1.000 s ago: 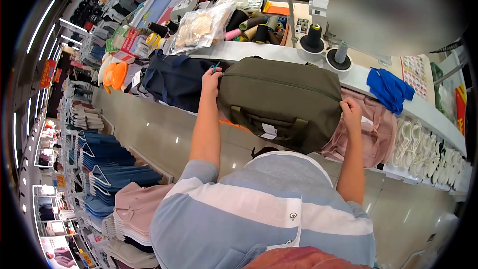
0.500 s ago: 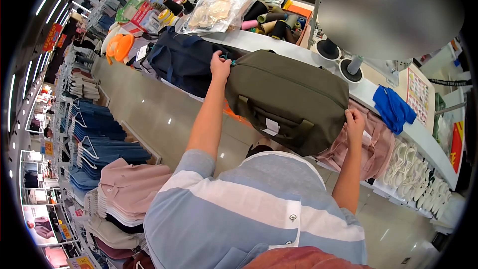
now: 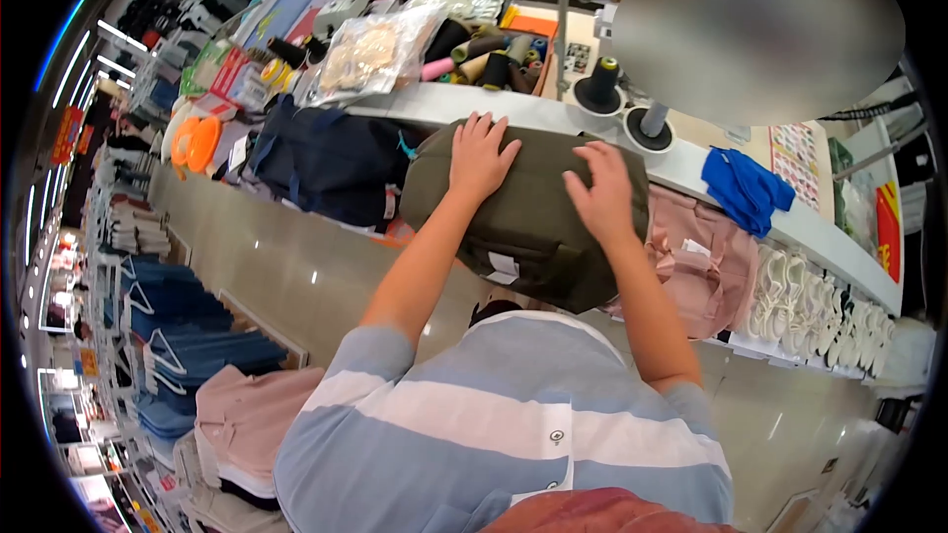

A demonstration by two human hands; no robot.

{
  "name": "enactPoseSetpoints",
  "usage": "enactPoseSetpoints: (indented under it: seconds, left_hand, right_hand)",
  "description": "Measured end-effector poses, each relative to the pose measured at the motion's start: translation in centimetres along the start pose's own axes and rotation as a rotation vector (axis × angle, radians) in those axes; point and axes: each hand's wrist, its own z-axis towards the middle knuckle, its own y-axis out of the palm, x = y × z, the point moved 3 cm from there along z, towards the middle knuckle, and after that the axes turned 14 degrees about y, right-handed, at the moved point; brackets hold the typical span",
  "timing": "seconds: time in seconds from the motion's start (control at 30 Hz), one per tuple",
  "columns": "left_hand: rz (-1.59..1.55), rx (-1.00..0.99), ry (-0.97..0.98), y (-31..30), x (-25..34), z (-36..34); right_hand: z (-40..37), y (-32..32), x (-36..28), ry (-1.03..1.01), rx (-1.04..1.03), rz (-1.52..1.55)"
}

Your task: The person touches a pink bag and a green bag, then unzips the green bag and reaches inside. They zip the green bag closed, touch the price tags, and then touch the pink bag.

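Note:
An olive green duffel bag (image 3: 533, 202) sits in front of me against the counter, with a white tag (image 3: 503, 267) on its near side and a small teal piece at its left end. My left hand (image 3: 481, 155) lies on the left part of its top, fingers stretched out. Over the right part of the top is my right hand (image 3: 602, 193), its fingers apart and curved, holding nothing. A navy bag (image 3: 321, 158) lies to the left of the green one. On its right sits a pink bag (image 3: 699, 262).
Along the white counter (image 3: 395, 104) are a plastic packet (image 3: 373, 54), thread spools (image 3: 491, 64), large thread cones (image 3: 599, 89) and a blue cloth (image 3: 748, 188). White shoes (image 3: 815, 311) line a shelf at right. Clothes racks (image 3: 202, 365) stand at left beyond the tiled floor.
Both hands have left the bag's ends and come inward over its top, fingers now spread. The bag's straps, visible before on the near side, are now less in view.

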Motion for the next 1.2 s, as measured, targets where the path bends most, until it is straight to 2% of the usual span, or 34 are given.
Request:
enactPoseSetpoints:
  seconds: [0.13, 0.43, 0.53, 0.67, 0.83, 1.2]
  left_hand:
    - [0.010, 0.003, 0.009, -0.3, -0.1, -0.3]
    - [0.059, -0.031, 0.009, -0.3, 1.1, 0.4]
    - [0.060, -0.032, 0.012, -0.2, 1.1, 0.4]
    - [0.053, -0.024, 0.010, -0.2, 1.2, 0.5]
    - [0.062, -0.008, 0.010, -0.2, 1.3, 0.5]
    - [0.054, -0.012, -0.002, -0.2, 1.4, 0.3]
  right_hand:
    - [-0.1, 2.1, -0.1, -0.091, -0.040, -0.212]
    - [-0.1, 3.3, 1.0, 0.045, -0.166, -0.642]
    - [0.4, 4.3, 0.7, 0.083, -0.171, -0.693]
    - [0.9, 5.1, 0.4, 0.140, -0.160, -0.718]
    - [0.8, 4.4, 0.5, 0.093, -0.129, -0.686]
    - [0.7, 4.1, 0.4, 0.123, -0.144, -0.612]
